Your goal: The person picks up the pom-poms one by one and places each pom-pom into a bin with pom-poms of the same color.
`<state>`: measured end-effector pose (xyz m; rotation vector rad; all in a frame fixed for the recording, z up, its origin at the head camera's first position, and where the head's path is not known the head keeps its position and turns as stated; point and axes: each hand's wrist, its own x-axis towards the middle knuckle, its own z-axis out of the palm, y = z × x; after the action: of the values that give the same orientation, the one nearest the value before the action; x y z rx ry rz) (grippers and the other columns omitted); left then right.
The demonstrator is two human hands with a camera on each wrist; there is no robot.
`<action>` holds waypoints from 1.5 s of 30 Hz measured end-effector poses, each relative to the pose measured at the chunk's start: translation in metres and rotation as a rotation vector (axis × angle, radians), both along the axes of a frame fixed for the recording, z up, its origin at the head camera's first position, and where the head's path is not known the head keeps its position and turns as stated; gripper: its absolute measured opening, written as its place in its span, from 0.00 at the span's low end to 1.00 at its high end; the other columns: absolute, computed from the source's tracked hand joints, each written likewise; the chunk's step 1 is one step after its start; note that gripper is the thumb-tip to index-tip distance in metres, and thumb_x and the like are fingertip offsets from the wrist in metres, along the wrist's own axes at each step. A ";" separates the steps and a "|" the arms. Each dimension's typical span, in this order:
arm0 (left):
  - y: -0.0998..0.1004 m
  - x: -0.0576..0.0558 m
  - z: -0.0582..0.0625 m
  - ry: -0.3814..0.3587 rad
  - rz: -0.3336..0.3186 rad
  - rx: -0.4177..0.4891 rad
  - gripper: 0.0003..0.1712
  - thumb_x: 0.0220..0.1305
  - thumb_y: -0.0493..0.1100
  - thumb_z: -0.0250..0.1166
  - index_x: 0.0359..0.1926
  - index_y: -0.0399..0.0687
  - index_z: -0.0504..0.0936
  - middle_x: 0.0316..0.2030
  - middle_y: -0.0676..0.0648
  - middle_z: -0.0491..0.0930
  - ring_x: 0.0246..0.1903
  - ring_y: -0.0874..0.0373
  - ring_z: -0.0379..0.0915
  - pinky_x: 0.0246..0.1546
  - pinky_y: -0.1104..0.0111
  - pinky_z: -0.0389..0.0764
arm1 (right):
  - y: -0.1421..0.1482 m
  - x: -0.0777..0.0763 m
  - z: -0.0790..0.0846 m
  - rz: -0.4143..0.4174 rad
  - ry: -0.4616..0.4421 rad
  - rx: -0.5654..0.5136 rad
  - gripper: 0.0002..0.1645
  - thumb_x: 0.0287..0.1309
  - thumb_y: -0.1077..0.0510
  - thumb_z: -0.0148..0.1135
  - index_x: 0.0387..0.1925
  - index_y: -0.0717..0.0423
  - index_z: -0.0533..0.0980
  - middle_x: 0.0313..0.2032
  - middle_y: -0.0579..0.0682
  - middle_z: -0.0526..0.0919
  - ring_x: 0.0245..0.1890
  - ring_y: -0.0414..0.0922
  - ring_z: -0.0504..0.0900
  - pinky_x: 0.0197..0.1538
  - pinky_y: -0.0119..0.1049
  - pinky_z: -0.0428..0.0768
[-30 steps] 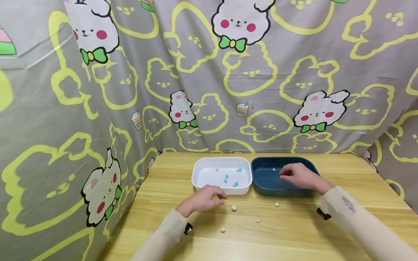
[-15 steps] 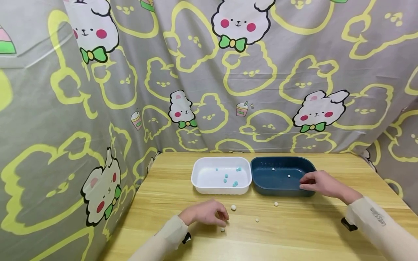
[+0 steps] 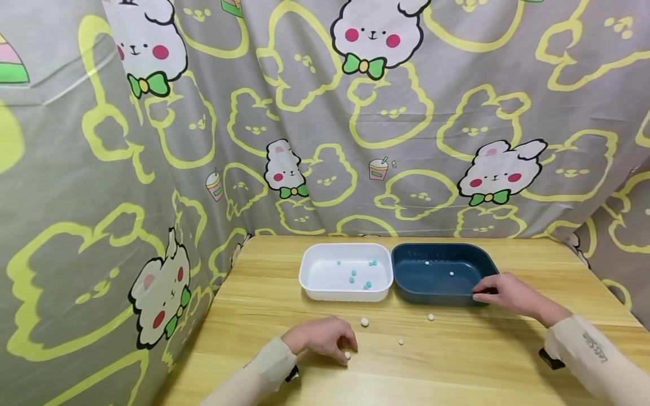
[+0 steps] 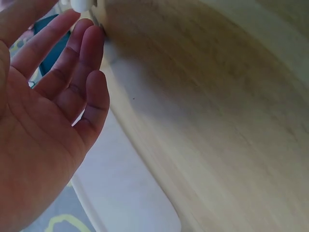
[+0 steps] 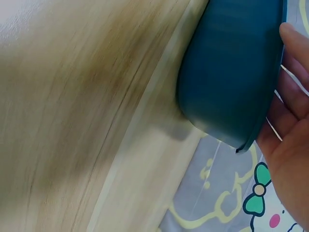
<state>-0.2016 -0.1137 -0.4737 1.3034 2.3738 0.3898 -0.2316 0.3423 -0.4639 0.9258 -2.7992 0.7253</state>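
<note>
And the left hand [image 3: 322,335] has closed in, thumb and fingers now curled round a white ball [image 3: 347,355] on the bench [image 3: 431,383]! With twelve at the far edge, three more lie loose: a large ball [image 3: 364,322] at its one o'clock, a mid-sized ball [image 3: 430,317] at two, a small ball [image 3: 401,342] nearer three. The right hand [image 3: 518,293] has swung out to the four o'clock corner of the dark blue tray [image 3: 431,300], fingers at the rim, leaving a second ball [image 3: 451,274] in plain sight inside, probably just released. So four remain out. Teal balls [image 3: 354,273] sit in the white tray [image 3: 345,295], at nine. Hard to call: whether that right hand grips or merely rests; its wrist view hides the tray's inside. The left wrist view crops the pinched ball, its firmness unclear.
</note>
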 end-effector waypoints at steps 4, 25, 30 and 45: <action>0.002 0.000 -0.001 0.046 -0.031 -0.017 0.13 0.51 0.43 0.74 0.39 0.52 0.85 0.29 0.63 0.74 0.29 0.76 0.68 0.32 0.85 0.68 | 0.001 -0.001 -0.001 0.017 -0.023 -0.016 0.06 0.55 0.54 0.67 0.33 0.51 0.84 0.32 0.38 0.84 0.32 0.32 0.79 0.32 0.32 0.78; 0.008 -0.002 -0.006 0.081 -0.043 -0.035 0.04 0.54 0.42 0.71 0.32 0.54 0.84 0.25 0.65 0.73 0.26 0.78 0.66 0.30 0.86 0.67 | 0.003 0.000 -0.005 0.079 -0.049 -0.066 0.06 0.58 0.57 0.64 0.35 0.53 0.84 0.33 0.44 0.85 0.34 0.32 0.79 0.32 0.30 0.78; 0.011 -0.003 -0.006 0.049 -0.018 -0.013 0.04 0.55 0.42 0.71 0.32 0.54 0.83 0.25 0.65 0.72 0.26 0.77 0.66 0.30 0.85 0.68 | 0.003 -0.001 -0.005 0.069 -0.040 -0.056 0.06 0.58 0.57 0.64 0.35 0.53 0.84 0.33 0.43 0.85 0.35 0.31 0.79 0.33 0.30 0.78; 0.019 -0.011 0.014 0.015 0.031 0.112 0.03 0.57 0.40 0.69 0.33 0.50 0.83 0.28 0.63 0.77 0.29 0.76 0.70 0.33 0.84 0.71 | 0.003 -0.003 -0.007 0.062 -0.080 -0.089 0.06 0.58 0.58 0.64 0.35 0.55 0.83 0.33 0.45 0.85 0.35 0.31 0.79 0.33 0.29 0.78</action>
<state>-0.2129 -0.0945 -0.4596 1.3235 2.4180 0.5306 -0.2347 0.3456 -0.4710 0.9932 -2.7904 0.9074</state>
